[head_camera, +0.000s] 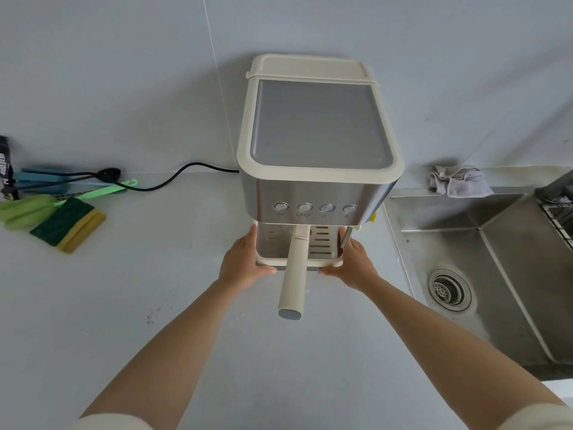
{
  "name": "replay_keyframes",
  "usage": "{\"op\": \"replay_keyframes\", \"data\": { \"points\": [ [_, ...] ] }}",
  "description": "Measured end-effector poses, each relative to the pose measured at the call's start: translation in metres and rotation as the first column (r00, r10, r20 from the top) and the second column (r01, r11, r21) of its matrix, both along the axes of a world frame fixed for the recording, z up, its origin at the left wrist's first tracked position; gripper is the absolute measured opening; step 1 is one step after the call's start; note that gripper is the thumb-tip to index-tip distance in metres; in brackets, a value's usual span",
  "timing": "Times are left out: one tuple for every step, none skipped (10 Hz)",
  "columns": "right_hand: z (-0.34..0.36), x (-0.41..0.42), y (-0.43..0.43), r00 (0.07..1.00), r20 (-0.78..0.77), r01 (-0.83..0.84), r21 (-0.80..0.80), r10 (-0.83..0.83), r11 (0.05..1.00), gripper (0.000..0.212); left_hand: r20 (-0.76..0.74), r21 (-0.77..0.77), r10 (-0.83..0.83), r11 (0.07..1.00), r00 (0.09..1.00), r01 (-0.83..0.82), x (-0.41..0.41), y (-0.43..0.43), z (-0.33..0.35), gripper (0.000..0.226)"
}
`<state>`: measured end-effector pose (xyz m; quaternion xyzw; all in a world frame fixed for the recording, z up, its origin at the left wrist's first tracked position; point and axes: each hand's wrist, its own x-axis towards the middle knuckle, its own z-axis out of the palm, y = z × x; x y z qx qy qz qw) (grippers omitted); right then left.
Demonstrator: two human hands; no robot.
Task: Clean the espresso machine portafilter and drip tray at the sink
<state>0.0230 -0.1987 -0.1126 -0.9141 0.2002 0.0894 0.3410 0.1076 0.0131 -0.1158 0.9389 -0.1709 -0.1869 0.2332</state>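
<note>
Both our arms reach forward. Our left hand [245, 262] and right hand [353, 264] grasp opposite sides of one drip tray [324, 261], under one espresso machine [319, 125] with four buttons [327, 208]. One portafilter [293, 274] juts near; one sink [511, 243] right.

Grey counter [155, 274], far left: green-and-yellow sponge [66, 225] lay touching a green bottle brush [28, 209], with blue tools [40, 178] behind them and a black printed packet [5, 162] at the frame edge. Black power cord [173, 178] ran along the wall [124, 72], past the brush handle's tip. Crumpled grey rag [459, 181] sat back right by the wall. Dark rack [558, 209] was cut off far right.
</note>
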Motion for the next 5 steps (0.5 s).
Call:
{"op": "replay_keyframes", "data": {
  "points": [
    [-0.003, 0.001, -0.001, 1.0, 0.005, -0.027, -0.023, 0.028, 0.999, 0.08, 0.008, 0.024, -0.02, 1.0, 1.0, 0.02, 0.0, -0.001, 0.001, 0.102],
    [0.0, 0.0, 0.001, 1.0, -0.013, -0.026, -0.061, 0.025, 0.998, 0.087, 0.041, 0.071, -0.054, 0.996, 0.998, 0.051, -0.001, 0.0, 0.002, 0.101],
    [-0.002, -0.004, 0.005, 1.0, -0.024, -0.017, -0.104, 0.015, 0.994, 0.098, 0.1, 0.1, -0.06, 0.994, 0.993, 0.05, -0.004, 0.001, 0.002, 0.1],
    [0.007, -0.015, 0.009, 0.999, -0.031, -0.02, -0.126, 0.016, 0.992, 0.105, 0.125, 0.09, -0.046, 0.995, 0.991, 0.035, -0.015, 0.005, 0.009, 0.097],
    [0.012, -0.028, 0.011, 0.999, 0.0, -0.05, -0.148, 0.05, 0.988, 0.111, 0.167, 0.12, -0.05, 0.992, 0.985, 0.03, -0.028, 0.007, 0.016, 0.093]
  ]
}}
